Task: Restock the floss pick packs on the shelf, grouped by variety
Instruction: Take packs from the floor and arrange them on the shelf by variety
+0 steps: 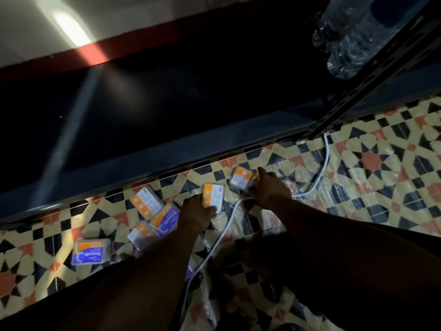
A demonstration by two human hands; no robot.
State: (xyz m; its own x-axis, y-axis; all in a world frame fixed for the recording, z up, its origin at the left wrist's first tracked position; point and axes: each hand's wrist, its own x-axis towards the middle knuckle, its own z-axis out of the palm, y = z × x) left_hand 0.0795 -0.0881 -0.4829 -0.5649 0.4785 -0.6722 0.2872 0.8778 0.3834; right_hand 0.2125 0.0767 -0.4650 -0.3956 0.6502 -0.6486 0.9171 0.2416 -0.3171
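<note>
Several floss pick packs lie on the patterned floor in front of a dark low shelf [167, 115]. My left hand [195, 211] grips an orange-and-white pack [213, 195] lying back side up. My right hand [269, 187] holds another orange-and-white pack [242, 179] near the shelf edge. To the left lie a back-side-up pack [144, 204], a purple "Smooth" pack [167, 219], a pack partly under my left arm [139, 234], and a second purple "Smooth" pack [91, 252] apart at the far left.
A white cable [325, 163] runs from the perforated shelf post [372, 75] across the tiles and under my arms. Wrapped water bottles [353, 37] sit on the shelf at top right. The floor is covered in clear plastic sheeting.
</note>
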